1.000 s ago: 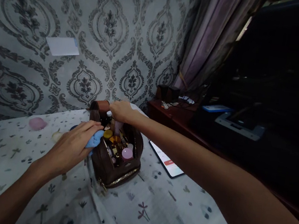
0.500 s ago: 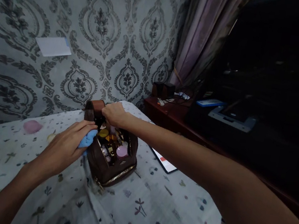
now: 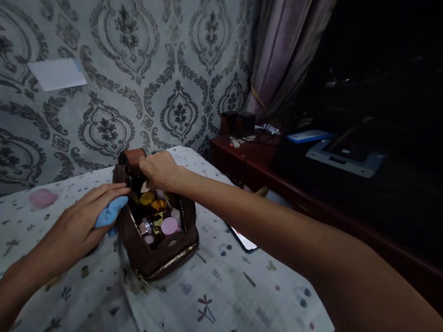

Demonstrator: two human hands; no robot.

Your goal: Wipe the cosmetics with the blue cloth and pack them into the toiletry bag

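– Hands first: how do they stand?

– Left hand (image 3: 79, 216) pinches a wadded blue cloth (image 3: 110, 212) between thumb and fingers, its fingertips at the left rim of the bag (image 3: 146, 258). Right hand (image 3: 159, 168) is curled in against the handle (image 3: 134, 158); its fingertips are hidden, so whether it grips I cannot tell.

– Where is the bag?

– On the counter (image 3: 276, 311), toward its far corner, handle nearest the far edge. It's unzipped on top and well filled: a pink jar (image 3: 169, 227) at the near end, a yellow lid (image 3: 147, 198) deeper in.

– How would you handle it well?

– I'd steady the far end with the right hand and keep the cloth bunched under the left fingers, pressing lightly. A hard push could tip the jars, I'd think.

– And around it?

– A phone (image 3: 245, 242) near the counter's right edge, partly behind the forearm; a pink sponge (image 3: 42, 198) near the far edge, well left of the bag.

– What differs from half a second ago?

– Mostly the view: bag and wall (image 3: 202, 78) sit further left in it. Less of the phone shows, and a pale yellow thing by the left hand is now hidden. Both hands keep their places on the bag.
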